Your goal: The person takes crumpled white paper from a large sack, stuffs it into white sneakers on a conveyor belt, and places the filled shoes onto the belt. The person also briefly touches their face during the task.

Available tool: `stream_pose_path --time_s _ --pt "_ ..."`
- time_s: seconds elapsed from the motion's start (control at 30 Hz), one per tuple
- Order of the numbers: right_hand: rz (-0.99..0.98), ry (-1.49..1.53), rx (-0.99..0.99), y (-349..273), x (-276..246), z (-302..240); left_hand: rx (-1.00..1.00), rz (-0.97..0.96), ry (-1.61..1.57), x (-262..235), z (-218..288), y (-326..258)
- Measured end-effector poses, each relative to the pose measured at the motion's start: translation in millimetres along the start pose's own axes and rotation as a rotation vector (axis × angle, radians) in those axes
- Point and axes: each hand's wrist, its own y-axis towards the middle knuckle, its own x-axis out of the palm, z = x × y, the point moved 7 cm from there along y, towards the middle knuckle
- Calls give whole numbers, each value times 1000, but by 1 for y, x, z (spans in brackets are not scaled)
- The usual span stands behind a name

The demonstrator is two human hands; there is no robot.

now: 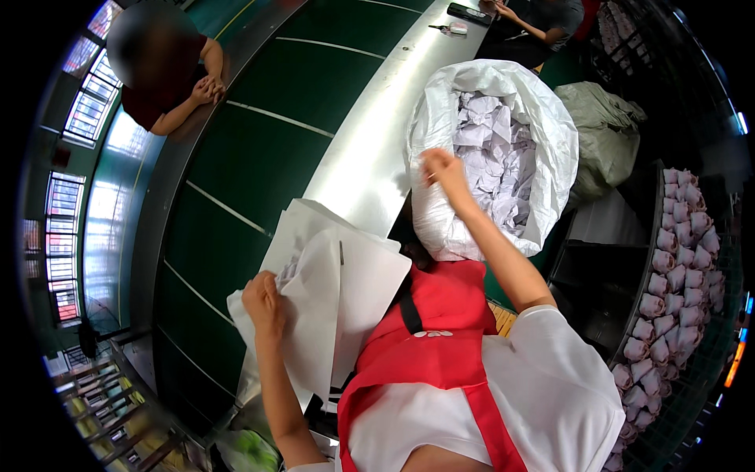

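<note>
My left hand (263,303) grips the top sheet of a stack of white paper sheets (346,275) lying on the metal edge of a green conveyor belt (259,157). The sheet's near corner is folded up under my fingers. My right hand (442,169) is raised over the rim of a large white sack (550,149) full of crumpled white paper (495,149); its fingers are closed, and I cannot tell whether they hold anything. I wear a red apron over a white shirt.
A person in a dark red top leans on the far side of the belt (169,79). Another person sits at the belt's far end (535,27). Several pink items fill a rack on the right (676,275). A grey-green sack (605,134) lies behind the white one.
</note>
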Motion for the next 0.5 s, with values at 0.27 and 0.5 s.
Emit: stream_pose_path --time_s 0.27,0.5 --pt "787 -478 -97 167 -192 91 301 -108 343 -17 82 -3" --pt "401 -1165 11 118 -214 167 211 -543 98 -13 149 -19"
